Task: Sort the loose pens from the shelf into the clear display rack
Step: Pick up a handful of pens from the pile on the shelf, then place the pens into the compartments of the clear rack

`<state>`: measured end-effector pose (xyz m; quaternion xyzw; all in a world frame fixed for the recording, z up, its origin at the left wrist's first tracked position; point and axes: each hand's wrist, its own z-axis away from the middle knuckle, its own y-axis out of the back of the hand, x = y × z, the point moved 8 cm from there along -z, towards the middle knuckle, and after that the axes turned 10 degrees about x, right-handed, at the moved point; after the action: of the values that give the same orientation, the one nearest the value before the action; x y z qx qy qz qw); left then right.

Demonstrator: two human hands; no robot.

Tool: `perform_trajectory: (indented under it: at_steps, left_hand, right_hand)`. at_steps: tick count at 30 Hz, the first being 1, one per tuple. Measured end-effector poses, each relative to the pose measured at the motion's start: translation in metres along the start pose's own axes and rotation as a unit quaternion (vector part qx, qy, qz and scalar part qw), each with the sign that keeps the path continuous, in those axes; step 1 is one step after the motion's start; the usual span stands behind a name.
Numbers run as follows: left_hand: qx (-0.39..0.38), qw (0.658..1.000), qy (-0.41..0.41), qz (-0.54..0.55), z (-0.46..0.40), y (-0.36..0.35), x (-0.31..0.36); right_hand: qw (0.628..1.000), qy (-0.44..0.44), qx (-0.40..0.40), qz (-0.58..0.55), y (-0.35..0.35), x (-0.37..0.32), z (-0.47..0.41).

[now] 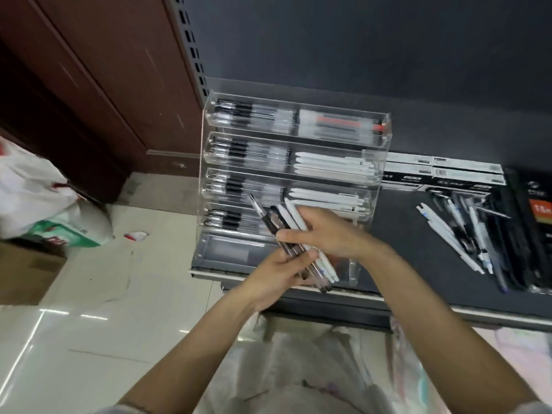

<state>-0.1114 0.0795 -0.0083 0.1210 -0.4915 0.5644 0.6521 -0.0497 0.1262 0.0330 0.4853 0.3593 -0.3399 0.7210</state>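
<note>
A mixed bundle of white and clear-black pens (288, 234) is gripped by the left hand (276, 276) from below and the right hand (325, 234) from above, in front of the tiered clear acrylic display rack (328, 177). More loose pens (466, 234) are scattered rightward on the dark shelf (418, 258).

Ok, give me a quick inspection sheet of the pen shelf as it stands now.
Surface: dark shelf, partly bare.
Job's things: clear display rack, upper tiers stocked, lowest tier looks empty; bundle of pens in both hands; loose pens piled to the right.
Clutter: pen boxes behind the pile; dark packets at far right.
Grippers: left hand and right hand both grip the bundle.
Cables: nothing seen.
Surroundings: tiled floor, plastic bags, cardboard box, wooden cabinet.
</note>
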Motion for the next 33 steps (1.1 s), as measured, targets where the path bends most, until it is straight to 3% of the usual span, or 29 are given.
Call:
perform_trajectory:
  at_steps: [4, 8, 12, 15, 18, 21, 25, 33]
  left_hand:
    - [0.016, 0.998, 0.0, 0.069, 0.0, 0.036, 0.006]
    - [0.034, 0.999, -0.006, 0.022, -0.001, 0.053, 0.005]
    - [0.033, 0.999, -0.026, -0.011, -0.001, 0.055, 0.007]
    - [0.045, 0.999, -0.024, 0.013, -0.002, 0.063, 0.007]
    - [0.055, 0.998, -0.006, 0.042, -0.003, 0.068, 0.004]
    - [0.061, 0.996, 0.004, 0.065, -0.003, 0.068, 0.004]
    - [0.067, 0.993, 0.0, 0.094, -0.004, 0.07, 0.006]
    - [0.074, 0.992, 0.01, 0.097, -0.005, 0.069, 0.004]
  right_hand:
    - [0.988, -0.017, 0.134, -0.075, 0.002, 0.001, 0.002]
    - [0.977, -0.03, 0.212, -0.024, -0.004, 0.007, 0.008]
    - [0.937, -0.042, 0.339, -0.076, 0.024, 0.006, 0.02]
    - [0.896, 0.01, 0.431, 0.101, 0.069, -0.005, 0.031]
    - [0.869, 0.046, 0.397, 0.292, 0.078, -0.008, 0.016]
    - [0.868, 0.046, 0.327, 0.371, 0.071, 0.001, -0.006]
    - [0.872, 0.007, 0.263, 0.412, 0.067, 0.022, -0.019]
    - [0.865, -0.003, 0.279, 0.417, 0.076, 0.028, -0.014]
